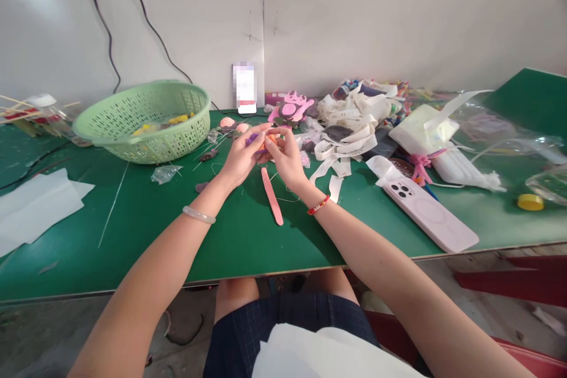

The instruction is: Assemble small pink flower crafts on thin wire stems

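- The left hand is raised above the table with its fingers curled in, pinching the purple end of a small, soft-looking craft piece. Fingers partly hide the piece, so its full shape cannot be told.
- The right hand is also nearly closed, its fingertips pressing on the orange part of the same piece from the right. The two hands almost meet around it, above the middle of the table.
- The piece looks like light foam or soft clay, so it would likely dent under a hard pinch. A gentle hold by its thicker middle, away from any thin ends, seems safest.
- A pink strip, probably of the same soft material, lies on the green table just below the hands. Thin wires lie to the left.
- A pale green plastic basket sits far left, with yellow bits inside.
- Far right of the hands, tangled white ribbon lies beside a pink cut-out shape.
- A phone in a pale pink case lies near right, and a yellow cap sits at the right edge.
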The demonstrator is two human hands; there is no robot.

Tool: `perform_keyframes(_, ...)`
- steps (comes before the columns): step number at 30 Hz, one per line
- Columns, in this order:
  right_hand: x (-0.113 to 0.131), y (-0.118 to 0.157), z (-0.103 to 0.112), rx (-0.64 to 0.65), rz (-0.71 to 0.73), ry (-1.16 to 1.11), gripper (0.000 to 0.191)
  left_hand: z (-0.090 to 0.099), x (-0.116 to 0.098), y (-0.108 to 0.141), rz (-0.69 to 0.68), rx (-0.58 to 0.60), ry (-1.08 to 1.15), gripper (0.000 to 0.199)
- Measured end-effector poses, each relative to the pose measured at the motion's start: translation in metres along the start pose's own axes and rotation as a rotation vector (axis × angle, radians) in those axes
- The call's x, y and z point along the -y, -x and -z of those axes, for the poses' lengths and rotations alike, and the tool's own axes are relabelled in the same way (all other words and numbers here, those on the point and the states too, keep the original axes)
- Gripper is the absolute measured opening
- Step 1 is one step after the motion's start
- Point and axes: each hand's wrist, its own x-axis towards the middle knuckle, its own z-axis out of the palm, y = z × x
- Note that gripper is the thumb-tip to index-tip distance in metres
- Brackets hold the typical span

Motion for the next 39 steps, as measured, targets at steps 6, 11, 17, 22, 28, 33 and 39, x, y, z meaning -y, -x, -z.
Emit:
perform_keyframes(6,-0.004,-0.002,0.000,0.008,-0.037,-0.041,0.040,0.003,-0.001,-0.001,-0.006,-0.024,-0.004,0.031)
perform_keyframes(11,-0.003,0.009,-0.002,0.035,0.135,0.223,0.039,0.004,0.003,-0.002,-0.078,-0.034,-0.119,0.036)
perform_keyframes(17,0.000,0.018,-0.009,0.139,0.332,0.494,0.047,-0.001,0.000,0.000,-0.124,-0.135,-0.110,0.023)
perform_keyframes(22,0.004,0.022,-0.012,0.233,0.422,0.911,0.058,-0.009,-0.018,0.004,-0.118,-0.216,0.046,0.022)
perform_keyframes(28,0.013,0.024,-0.011,0.335,0.469,1.153,0.064,-0.001,-0.020,0.003,0.002,-0.252,0.192,0.013)
perform_keyframes(33,0.016,0.018,-0.004,0.201,0.513,1.020,0.061,0.010,-0.011,-0.005,-0.033,-0.231,0.289,0.007)
perform_keyframes(39,0.011,0.010,0.002,0.018,0.414,0.788,0.054,0.016,-0.005,-0.012,0.052,-0.319,0.300,0.004)
